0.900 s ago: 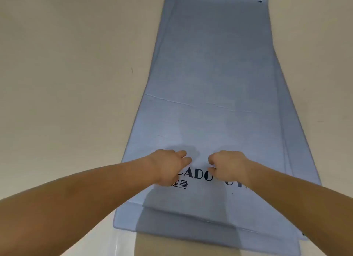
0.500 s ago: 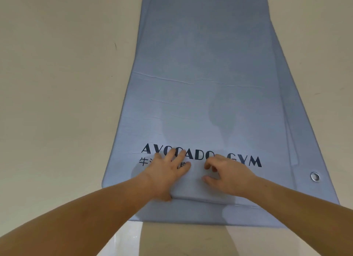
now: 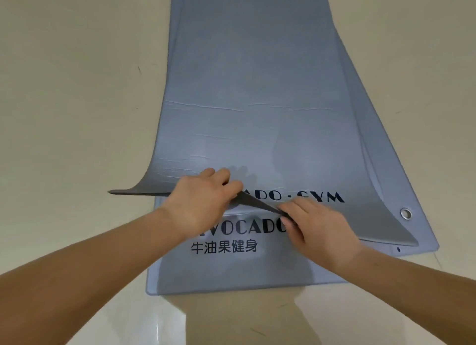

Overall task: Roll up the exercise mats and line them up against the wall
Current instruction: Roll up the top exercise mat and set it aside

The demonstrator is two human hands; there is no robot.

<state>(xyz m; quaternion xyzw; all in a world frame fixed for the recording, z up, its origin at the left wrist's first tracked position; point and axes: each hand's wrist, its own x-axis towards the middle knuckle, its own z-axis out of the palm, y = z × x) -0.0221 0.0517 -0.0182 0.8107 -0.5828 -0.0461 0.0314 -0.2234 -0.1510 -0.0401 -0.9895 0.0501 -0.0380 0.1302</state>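
Observation:
Grey-blue exercise mats lie stacked flat on the floor, running away from me. The top mat has its near end lifted off the one beneath. My left hand grips that raised edge near the middle, fingers curled over it. My right hand pinches the same edge just to the right. The lower mat lies flat, showing dark "AVOCADO" lettering and Chinese characters. A third mat edge with a metal eyelet shows at the right.
The pale glossy tiled floor surrounds the mats on the left, right and near side. No wall shows in the view.
Both hands went from pressing flat on the top mat's near end to gripping its edge and lifting it, exposing the lettering on the mat below. The camera has moved closer.

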